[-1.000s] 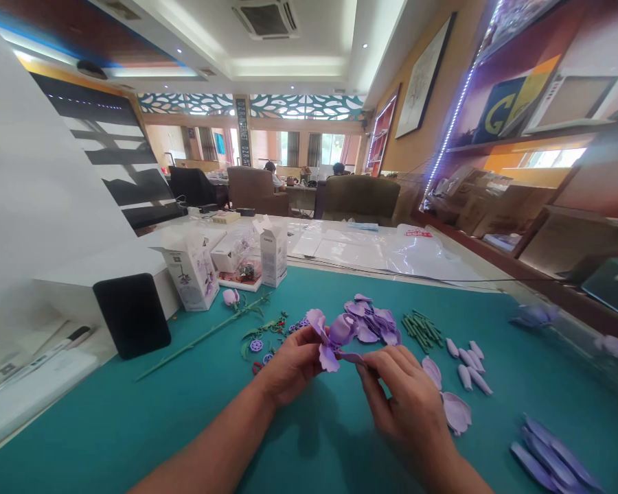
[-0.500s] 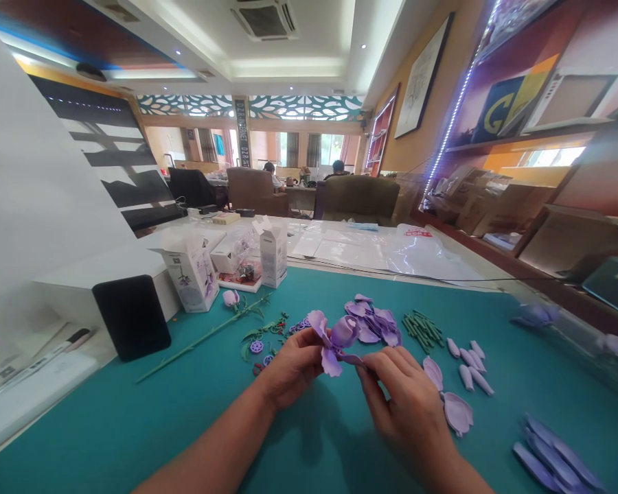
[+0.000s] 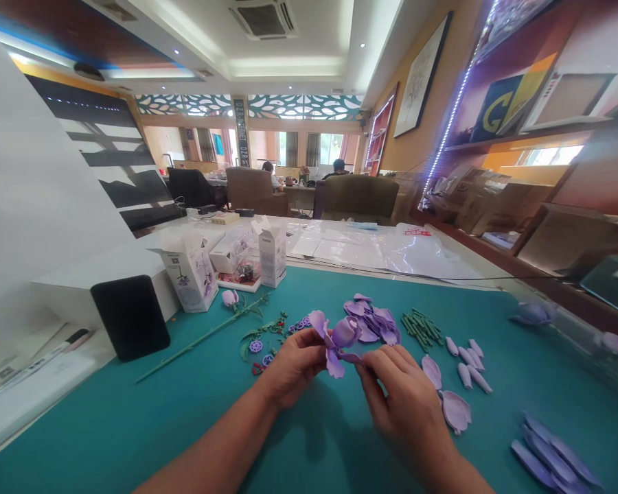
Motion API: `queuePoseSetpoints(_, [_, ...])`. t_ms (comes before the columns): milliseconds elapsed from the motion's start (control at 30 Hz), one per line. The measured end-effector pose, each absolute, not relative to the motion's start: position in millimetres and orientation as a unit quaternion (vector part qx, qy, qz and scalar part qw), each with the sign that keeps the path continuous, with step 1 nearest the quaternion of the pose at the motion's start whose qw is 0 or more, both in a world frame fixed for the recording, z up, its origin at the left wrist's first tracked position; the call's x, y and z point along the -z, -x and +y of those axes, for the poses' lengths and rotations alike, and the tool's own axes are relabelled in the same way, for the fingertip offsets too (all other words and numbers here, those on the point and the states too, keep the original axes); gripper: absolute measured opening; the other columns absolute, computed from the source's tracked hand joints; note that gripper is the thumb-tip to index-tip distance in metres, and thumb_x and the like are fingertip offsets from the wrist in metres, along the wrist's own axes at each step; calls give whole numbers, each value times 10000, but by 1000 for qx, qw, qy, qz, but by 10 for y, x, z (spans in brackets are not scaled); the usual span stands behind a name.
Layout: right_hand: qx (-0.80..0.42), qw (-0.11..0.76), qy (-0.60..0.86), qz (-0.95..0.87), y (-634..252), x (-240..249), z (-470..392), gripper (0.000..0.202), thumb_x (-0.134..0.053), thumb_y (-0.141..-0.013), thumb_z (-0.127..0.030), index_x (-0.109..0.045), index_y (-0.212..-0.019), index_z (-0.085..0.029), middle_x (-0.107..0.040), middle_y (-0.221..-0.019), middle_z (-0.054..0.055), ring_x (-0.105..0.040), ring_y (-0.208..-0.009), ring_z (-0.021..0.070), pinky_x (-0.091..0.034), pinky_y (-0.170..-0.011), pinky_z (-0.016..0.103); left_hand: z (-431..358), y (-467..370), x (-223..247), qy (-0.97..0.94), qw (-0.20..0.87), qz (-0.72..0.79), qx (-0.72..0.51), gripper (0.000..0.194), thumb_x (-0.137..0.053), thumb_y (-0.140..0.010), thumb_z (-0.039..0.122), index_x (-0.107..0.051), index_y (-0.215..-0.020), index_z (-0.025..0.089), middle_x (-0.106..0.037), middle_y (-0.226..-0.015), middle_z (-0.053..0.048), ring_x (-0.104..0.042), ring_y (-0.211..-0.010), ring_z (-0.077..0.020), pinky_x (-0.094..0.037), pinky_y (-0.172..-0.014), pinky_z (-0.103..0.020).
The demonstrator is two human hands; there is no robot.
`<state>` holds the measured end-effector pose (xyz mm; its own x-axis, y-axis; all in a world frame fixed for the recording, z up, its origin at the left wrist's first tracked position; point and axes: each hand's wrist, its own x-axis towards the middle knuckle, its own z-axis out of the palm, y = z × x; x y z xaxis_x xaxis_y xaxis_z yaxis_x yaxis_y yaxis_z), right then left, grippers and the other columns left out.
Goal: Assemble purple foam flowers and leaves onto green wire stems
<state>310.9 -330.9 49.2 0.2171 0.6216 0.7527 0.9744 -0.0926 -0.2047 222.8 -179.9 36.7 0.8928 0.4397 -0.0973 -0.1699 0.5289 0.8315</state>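
Over the teal mat (image 3: 134, 425) both hands hold a purple toy flower (image 3: 336, 338) made of plastic petals. My left hand (image 3: 291, 367) grips its left side from below. My right hand (image 3: 402, 398) pinches a petal at its right side between thumb and fingers. Just behind the flower lies a heap of purple petals (image 3: 373, 321). Pale purple petals (image 3: 456, 410) rest right beside my right hand.
Green stem pieces (image 3: 421, 329), small pale buds (image 3: 468, 363) and long purple strips (image 3: 551, 463) lie to the right. A finished stem with a bud (image 3: 206, 334), small gear parts (image 3: 260, 346), white boxes (image 3: 190, 274) and a black device (image 3: 130, 317) stand left. People sit far behind.
The flower has turned slightly in my hands and sits a little lower; both hands have barely shifted.
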Motion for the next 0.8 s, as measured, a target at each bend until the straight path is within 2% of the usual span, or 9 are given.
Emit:
queuePoseSetpoints(433, [262, 343, 680, -593, -3146, -472, -3304, 184, -462, -911, -162, -538, -745, -187, -529, -653, 13, -444, -617, 151, -309, -567, 267, -1828, -2234, -363, -464, 860, 131, -165, 296, -800, -562, 154, -727, -848, 135, -706, -767, -51, -583, -609, -94, -459, -642, -210])
queuePoseSetpoints(633, [238, 413, 693, -542, -3106, -483, -3293, 166, -496, -908, -223, -580, -767, -197, -573, -683, 11, -510, -651, 144, -367, -588, 248, -1839, -2241, -374, -450, 867, 138, -164, 268, -792, -561, 144, -726, -821, 129, -711, -805, -65, -597, -635, -107, -476, -667, -226])
queuePoseSetpoints(800, [215, 443, 695, -524, -3105, -502, -3299, 99, -553, -878, -209, -608, -796, -207, -585, -692, -5, -527, -645, 128, -395, -595, 226, -1859, -2232, -410, -448, 870, 139, -151, 253, -767, -559, 118, -733, -810, 123, -719, -809, -76, -611, -657, -116, -480, -688, -233])
